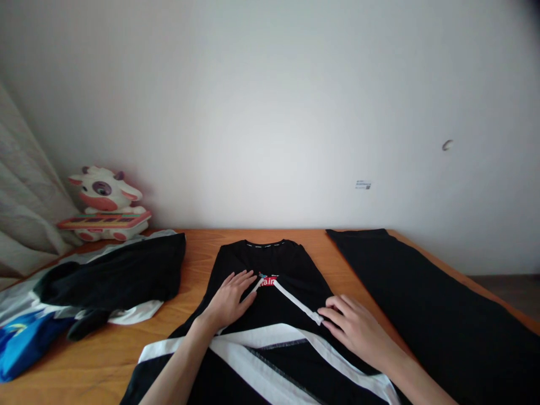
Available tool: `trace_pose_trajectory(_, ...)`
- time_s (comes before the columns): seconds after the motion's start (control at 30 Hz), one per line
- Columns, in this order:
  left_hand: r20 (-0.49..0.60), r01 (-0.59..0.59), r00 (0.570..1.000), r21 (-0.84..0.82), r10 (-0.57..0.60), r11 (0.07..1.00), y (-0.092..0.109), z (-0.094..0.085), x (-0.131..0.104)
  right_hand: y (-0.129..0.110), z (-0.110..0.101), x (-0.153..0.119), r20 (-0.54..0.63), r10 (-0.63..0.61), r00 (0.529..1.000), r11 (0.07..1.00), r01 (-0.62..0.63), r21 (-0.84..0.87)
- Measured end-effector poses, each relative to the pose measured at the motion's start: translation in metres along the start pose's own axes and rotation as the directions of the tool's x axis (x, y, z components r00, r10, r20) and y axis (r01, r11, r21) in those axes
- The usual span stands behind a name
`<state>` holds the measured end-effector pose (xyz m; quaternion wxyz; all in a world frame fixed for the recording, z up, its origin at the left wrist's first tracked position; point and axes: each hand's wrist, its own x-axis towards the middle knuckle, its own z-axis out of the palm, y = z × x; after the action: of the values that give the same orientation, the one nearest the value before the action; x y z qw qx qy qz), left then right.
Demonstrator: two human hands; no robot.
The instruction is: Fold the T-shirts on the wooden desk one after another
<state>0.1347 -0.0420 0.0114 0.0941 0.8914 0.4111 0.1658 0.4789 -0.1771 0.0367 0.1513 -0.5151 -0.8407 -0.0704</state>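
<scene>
A black T-shirt lies spread on the wooden table, neckline toward the wall, with a red printed label on its chest. My left hand rests flat on the left side of the shirt, fingers stretched, beside a short white strip. From the label a longer white strip slants down to the right. At its lower end, the bent fingers of my right hand pinch the cloth edge. Nearer to me, wide white bands edge the lower part of the black cloth, partly behind my forearms.
Rumpled black, white and blue clothes lie on the left of the wooden table. Behind them stands a cow-shaped toy keyboard, near a curtain. A long black garment lies along the right edge. A wall borders the back.
</scene>
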Motion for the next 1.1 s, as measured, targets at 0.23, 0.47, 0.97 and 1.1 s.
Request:
trace_pose_trajectory(0.23,-0.038,-0.005,0.999,-0.008,0.005,1.0,0.001,0.0,-0.002,-0.003,-0.02,0.007,0.082,-0.01,0.997,0.978,-0.008,0.209)
trace_pose_trajectory(0.47,-0.046,-0.013,0.999,-0.007,0.013,1.0,-0.001,0.0,-0.003,0.005,-0.03,0.024,0.224,0.086,0.971,0.91,-0.169,0.38)
trace_pose_trajectory(0.97,-0.113,-0.155,0.984,-0.139,0.139,0.978,0.071,0.013,0.009,0.078,0.055,0.184,0.177,0.283,0.943,0.948,-0.303,0.1)
trace_pose_trajectory(1.1,-0.065,-0.166,0.986,-0.194,0.157,0.967,0.068,0.01,0.006,0.085,0.062,0.2,0.281,0.272,0.92,0.957,-0.289,0.021)
